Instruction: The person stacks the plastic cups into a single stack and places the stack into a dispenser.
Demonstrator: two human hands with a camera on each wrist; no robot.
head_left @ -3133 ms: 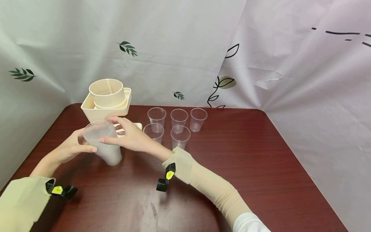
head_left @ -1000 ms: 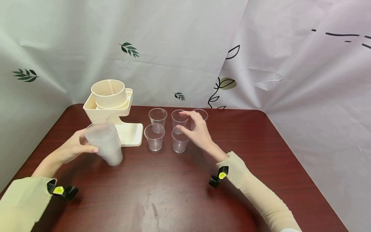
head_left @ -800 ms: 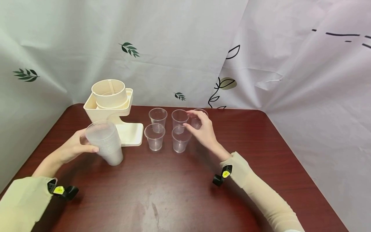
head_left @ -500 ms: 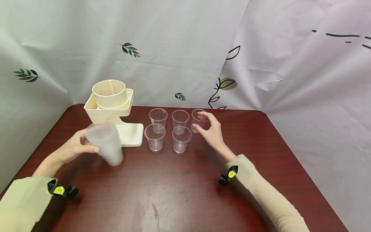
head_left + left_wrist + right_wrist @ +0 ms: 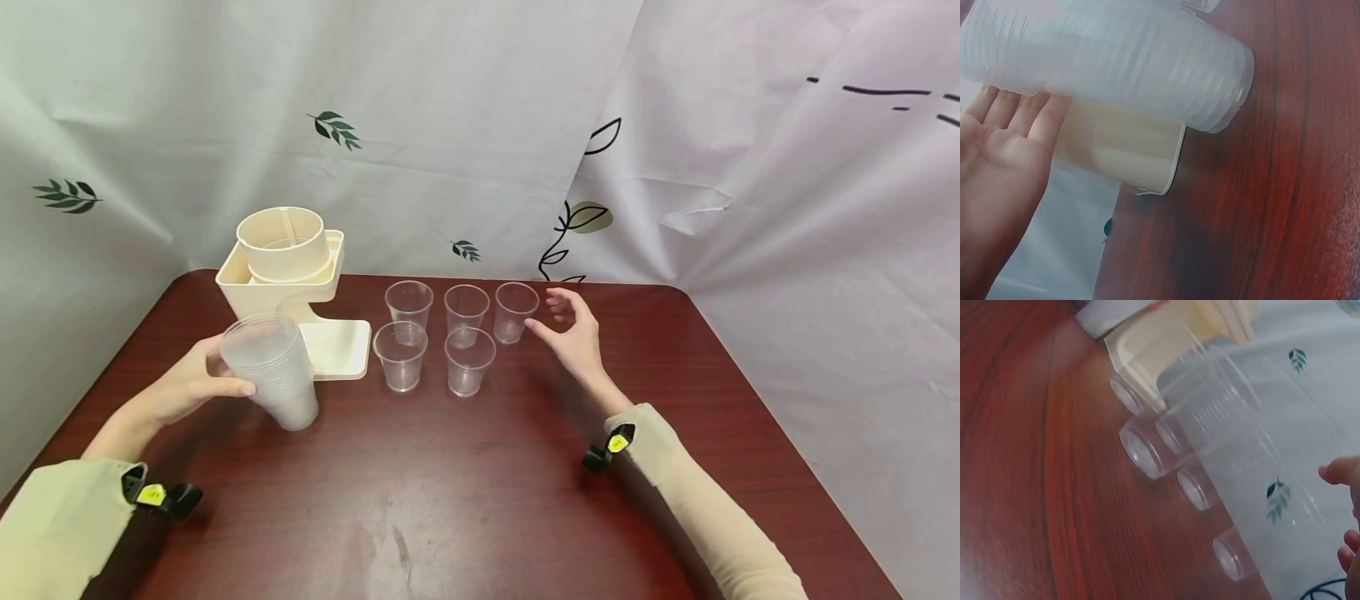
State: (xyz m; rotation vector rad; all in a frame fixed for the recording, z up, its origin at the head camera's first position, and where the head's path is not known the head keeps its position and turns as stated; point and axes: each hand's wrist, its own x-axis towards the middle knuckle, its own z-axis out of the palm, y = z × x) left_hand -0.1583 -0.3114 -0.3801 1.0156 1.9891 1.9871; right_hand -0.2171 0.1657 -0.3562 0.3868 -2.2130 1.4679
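Note:
My left hand (image 5: 187,379) grips a tall nested stack of clear plastic cups (image 5: 277,367) near the rim end, thumb on the near side. The stack is tilted, its base toward the table. In the left wrist view the stack (image 5: 1116,50) crosses above the palm. My right hand (image 5: 576,337) is open and holds nothing, just right of the back-row cup (image 5: 514,312) at the right end; the thumb tip is close to that cup. Single clear cups stand upright: three in the back row, and two in front, a left one (image 5: 401,358) and a right one (image 5: 467,367).
A cream stand (image 5: 277,292) with a round open holder (image 5: 281,246) on top and a flat base plate (image 5: 341,350) stands at the back left, behind the stack. A white curtain (image 5: 480,133) hangs behind the dark red table (image 5: 480,492).
My right hand has left the stack and travelled right over the standing cups, moving off the rightmost back cup in the last half second. The left hand keeps its hold.

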